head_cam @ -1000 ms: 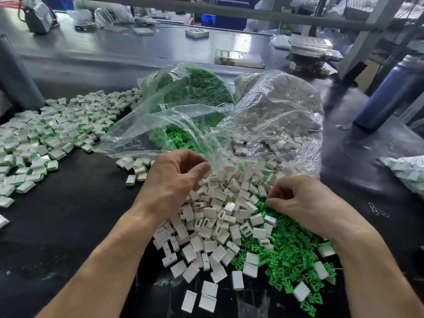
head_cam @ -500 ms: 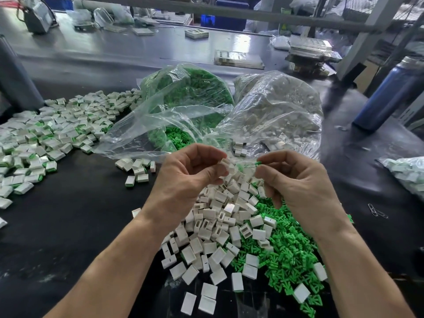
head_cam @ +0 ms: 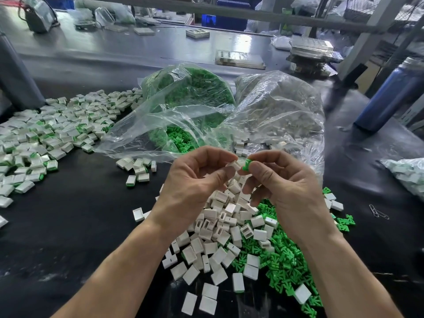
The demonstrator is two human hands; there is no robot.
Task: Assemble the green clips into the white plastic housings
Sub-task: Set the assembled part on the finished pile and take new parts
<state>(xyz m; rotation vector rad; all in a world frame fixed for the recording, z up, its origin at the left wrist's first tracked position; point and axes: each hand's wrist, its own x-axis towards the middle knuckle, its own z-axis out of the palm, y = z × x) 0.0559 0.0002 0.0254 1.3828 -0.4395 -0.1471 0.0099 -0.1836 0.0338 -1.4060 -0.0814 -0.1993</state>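
My left hand (head_cam: 195,180) pinches a small white housing (head_cam: 234,165) between thumb and fingers, raised above the table. My right hand (head_cam: 284,182) pinches a green clip (head_cam: 247,164) right beside that housing, the two parts almost touching. Below my hands lies a heap of loose white housings (head_cam: 220,228), and to its right a heap of loose green clips (head_cam: 284,265). Behind stand a clear bag of green clips (head_cam: 192,97) and a clear bag of white housings (head_cam: 280,104), both open toward me.
A wide spread of assembled white-and-green pieces (head_cam: 46,134) covers the black table at the left. A blue bottle (head_cam: 387,95) stands at the right, another bag of parts (head_cam: 406,173) at the right edge, and paper clips (head_cam: 378,212) lie near it.
Both hands rose from the heaps and came together. The left hand brought up a white housing, the right a green clip, and the two parts now meet between the fingertips.
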